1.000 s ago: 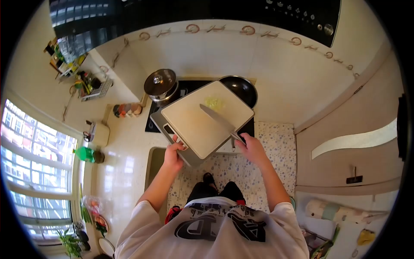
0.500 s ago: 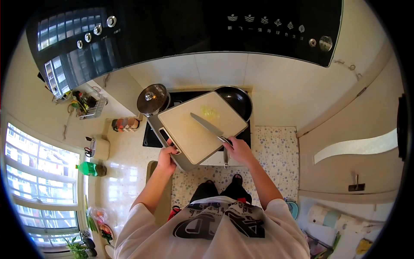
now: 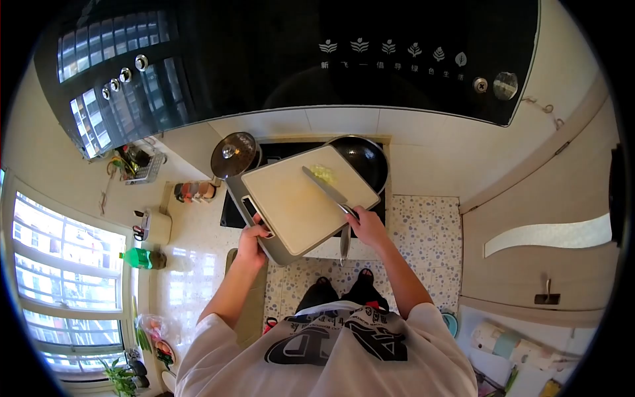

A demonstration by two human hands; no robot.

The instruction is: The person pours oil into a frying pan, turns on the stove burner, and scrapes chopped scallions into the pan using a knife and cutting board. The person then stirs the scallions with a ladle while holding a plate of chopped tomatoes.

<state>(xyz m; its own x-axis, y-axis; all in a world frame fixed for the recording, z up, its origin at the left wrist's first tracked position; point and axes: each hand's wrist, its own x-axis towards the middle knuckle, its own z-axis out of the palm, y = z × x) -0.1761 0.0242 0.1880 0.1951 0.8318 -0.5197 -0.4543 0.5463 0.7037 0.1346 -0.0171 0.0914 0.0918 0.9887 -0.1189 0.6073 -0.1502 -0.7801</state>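
My left hand (image 3: 252, 241) is closed around the handle slot at the near-left edge of a cream cutting board (image 3: 288, 208) with a grey border. The board is held over the stove, its far-right corner overlapping a dark wok (image 3: 367, 161). In my right hand (image 3: 368, 229) is a kitchen knife (image 3: 325, 186), gripped by its dark handle. Its blade lies across the board, beside a small heap of chopped pale-green pieces (image 3: 323, 173). The wok's handle (image 3: 344, 246) points toward me beneath the board.
A pot with a glass lid (image 3: 233, 156) stands on the black stove (image 3: 233, 213) at left. Spice jars (image 3: 194, 192), a utensil holder (image 3: 157, 227) and a green bottle (image 3: 137, 258) line the left counter. Overhead hangs a black range hood (image 3: 264, 59).
The knife has moved to the right along the board, and its blade now sits right against the chopped pieces, which look more gathered. My left hand still holds the board in nearly the same place.
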